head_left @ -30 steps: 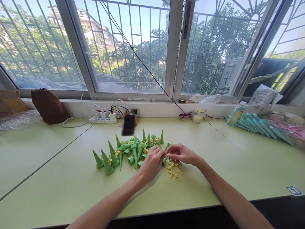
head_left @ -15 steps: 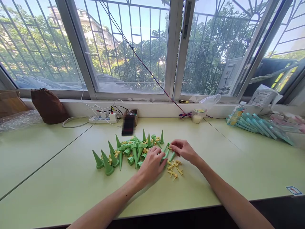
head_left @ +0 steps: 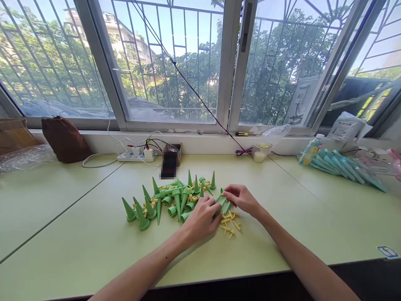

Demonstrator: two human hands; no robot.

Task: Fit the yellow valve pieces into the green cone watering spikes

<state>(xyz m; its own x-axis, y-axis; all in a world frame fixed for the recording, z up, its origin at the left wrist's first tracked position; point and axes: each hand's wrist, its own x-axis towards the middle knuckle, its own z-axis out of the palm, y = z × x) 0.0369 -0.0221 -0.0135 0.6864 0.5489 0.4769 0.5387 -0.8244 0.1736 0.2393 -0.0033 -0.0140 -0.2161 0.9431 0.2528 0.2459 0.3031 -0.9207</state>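
Note:
A heap of green plastic cone spikes (head_left: pixel 171 200) lies in the middle of the pale green table (head_left: pixel 78 234), some upright, some on their sides. Small yellow plastic fittings (head_left: pixel 229 223) are scattered just right of it. My left hand (head_left: pixel 203 217) has its fingers curled round a green cone (head_left: pixel 219 205) at the heap's right edge. My right hand (head_left: pixel 241 198) pinches near the top of that cone; whether a yellow fitting sits in the pinch is hidden by the fingers.
A power strip (head_left: pixel 134 156) with cables, a dark small box (head_left: pixel 171 161) and a brown pouch (head_left: pixel 64 140) stand along the window sill. At the back right are a small jar (head_left: pixel 259 154), a bottle (head_left: pixel 310 151) and bundled teal packets (head_left: pixel 344 169). The table's front edge runs below my forearms.
My right hand moved slightly away from me to the cone's top. My left hand shifted a little right and lifted a green cone out of the heap's edge.

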